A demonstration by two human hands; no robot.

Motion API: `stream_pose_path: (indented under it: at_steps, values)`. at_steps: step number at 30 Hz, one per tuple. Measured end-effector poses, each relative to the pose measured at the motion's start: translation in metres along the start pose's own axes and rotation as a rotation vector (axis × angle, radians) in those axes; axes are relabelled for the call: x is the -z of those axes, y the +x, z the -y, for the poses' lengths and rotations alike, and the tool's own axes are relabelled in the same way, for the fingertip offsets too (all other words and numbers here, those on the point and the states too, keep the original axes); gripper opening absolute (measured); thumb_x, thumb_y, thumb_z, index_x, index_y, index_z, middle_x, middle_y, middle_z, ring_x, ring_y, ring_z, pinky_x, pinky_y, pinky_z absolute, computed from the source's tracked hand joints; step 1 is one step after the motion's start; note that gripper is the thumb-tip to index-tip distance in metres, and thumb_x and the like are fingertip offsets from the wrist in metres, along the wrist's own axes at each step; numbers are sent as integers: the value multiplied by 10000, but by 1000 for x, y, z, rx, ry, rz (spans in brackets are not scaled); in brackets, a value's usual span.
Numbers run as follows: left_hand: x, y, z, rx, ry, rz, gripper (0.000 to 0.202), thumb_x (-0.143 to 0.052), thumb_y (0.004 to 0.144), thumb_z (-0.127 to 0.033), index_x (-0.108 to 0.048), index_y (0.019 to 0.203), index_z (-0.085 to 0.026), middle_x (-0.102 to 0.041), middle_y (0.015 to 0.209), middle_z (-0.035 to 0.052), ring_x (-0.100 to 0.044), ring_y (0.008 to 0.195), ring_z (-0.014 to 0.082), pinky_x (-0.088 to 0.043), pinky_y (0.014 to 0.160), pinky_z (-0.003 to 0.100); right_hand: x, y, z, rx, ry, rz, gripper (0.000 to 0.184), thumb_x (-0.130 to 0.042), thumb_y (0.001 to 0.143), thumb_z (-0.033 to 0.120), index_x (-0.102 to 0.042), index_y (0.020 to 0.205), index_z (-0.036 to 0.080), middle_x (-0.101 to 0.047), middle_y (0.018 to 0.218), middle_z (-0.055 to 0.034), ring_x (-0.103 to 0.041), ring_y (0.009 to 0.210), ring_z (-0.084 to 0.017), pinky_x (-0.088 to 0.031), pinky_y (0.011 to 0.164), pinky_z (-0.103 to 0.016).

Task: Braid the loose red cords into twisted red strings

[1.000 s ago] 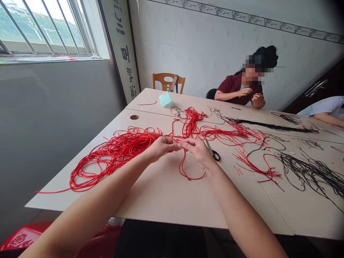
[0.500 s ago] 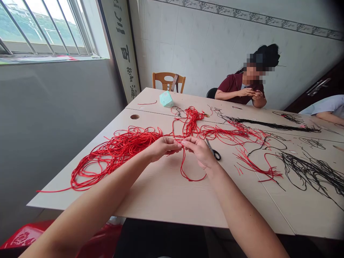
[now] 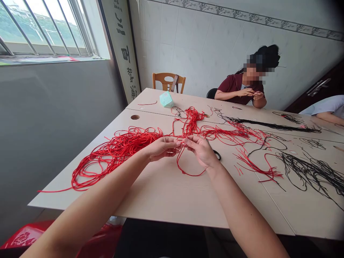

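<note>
Over the table (image 3: 166, 195), left hand (image 3: 162, 147) and right hand (image 3: 200, 150) pinch a red cord (image 3: 188, 175), scissors (image 3: 217, 154) mostly hidden

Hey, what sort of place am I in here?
Probably a small craft workroom: a long table strewn with red cord and black cord, scissors beside your right hand, and another person seated at its far side.
</note>
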State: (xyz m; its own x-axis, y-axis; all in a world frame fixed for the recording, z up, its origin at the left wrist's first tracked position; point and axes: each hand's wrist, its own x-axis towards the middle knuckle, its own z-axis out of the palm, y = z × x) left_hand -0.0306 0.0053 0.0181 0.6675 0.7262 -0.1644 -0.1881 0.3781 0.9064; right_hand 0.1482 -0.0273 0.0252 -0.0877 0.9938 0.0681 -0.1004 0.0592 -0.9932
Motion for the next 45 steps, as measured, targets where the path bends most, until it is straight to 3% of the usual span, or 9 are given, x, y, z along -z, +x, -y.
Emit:
stream_pose_path:
  at_steps: [6, 9, 18, 27, 31, 35, 38, 42, 45]
  values:
    - [7, 3, 2, 55, -9, 8, 232, -765, 623, -296, -656, 760, -144, -610, 783, 24, -563, 742, 111, -404, 757, 291, 5, -1, 6, -31, 225, 25, 196, -727, 684, 311, -604, 781, 194, -658, 885, -16, -492, 627, -71, -381, 557, -199]
    - [11, 4, 4, 62, 20, 6, 229, -762, 624, -299, -652, 749, -142, -606, 768, 23, -559, 722, 105, -400, 723, 271, 5, -1, 8, -39, 246, 51, 209, -721, 686, 325, -570, 760, 201, -668, 858, -13, -508, 613, -84, -396, 551, -214]
    - [15, 5, 3, 25, 89, -48, 224, -741, 648, -305, -665, 767, -131, -609, 786, 41, -540, 694, 94, -365, 613, 222, 15, 1, 13, -20, 256, -37, 207, -731, 672, 315, -572, 747, 205, -640, 781, -4, -538, 614, -96, -462, 584, -232]
    - [15, 10, 1, -284, 132, -367, 264, -697, 683, -341, -677, 854, -141, -607, 787, 26, -478, 606, 63, -374, 596, 210, 18, 1, 15, -21, 244, -37, 233, -740, 659, 329, -567, 748, 201, -647, 798, -4, -543, 604, -90, -463, 584, -233]
    - [-5, 1, -1, -404, 244, -309, 284, -679, 705, -387, -684, 873, -159, -653, 837, 46, -560, 763, 128, -412, 730, 255, 10, 0, 9, 33, 91, -37, 268, -735, 660, 370, -571, 772, 191, -651, 786, -14, -546, 624, -96, -457, 603, -236]
    - [-22, -4, 3, -374, 262, -189, 343, -693, 682, -411, -699, 911, -156, -687, 891, 72, -587, 870, 191, -411, 803, 304, -2, -2, 0, 165, -264, -115, 363, -734, 639, 432, -533, 820, 190, -645, 686, -11, -563, 595, -132, -459, 603, -275]
    - [-23, -1, 8, -355, 249, -165, 300, -695, 678, -399, -702, 851, -154, -689, 832, 59, -582, 808, 169, -403, 763, 286, -8, -4, -6, 255, -424, -178, 393, -707, 670, 438, -458, 881, 217, -665, 685, -11, -590, 579, -153, -471, 611, -301]
    - [-13, 4, 11, -298, 178, -232, 239, -714, 657, -379, -655, 720, -156, -626, 690, 5, -508, 627, 92, -359, 629, 244, -9, -5, -6, 257, -394, -100, 353, -698, 684, 390, -452, 879, 229, -689, 804, -35, -642, 708, -174, -493, 687, -313]
    - [-7, 5, 10, -256, 80, -252, 249, -723, 649, -374, -624, 704, -153, -574, 670, -4, -490, 625, 81, -340, 604, 229, -6, -4, -2, 174, -292, 23, 351, -709, 670, 344, -500, 919, 212, -679, 871, -45, -639, 769, -165, -497, 720, -309]
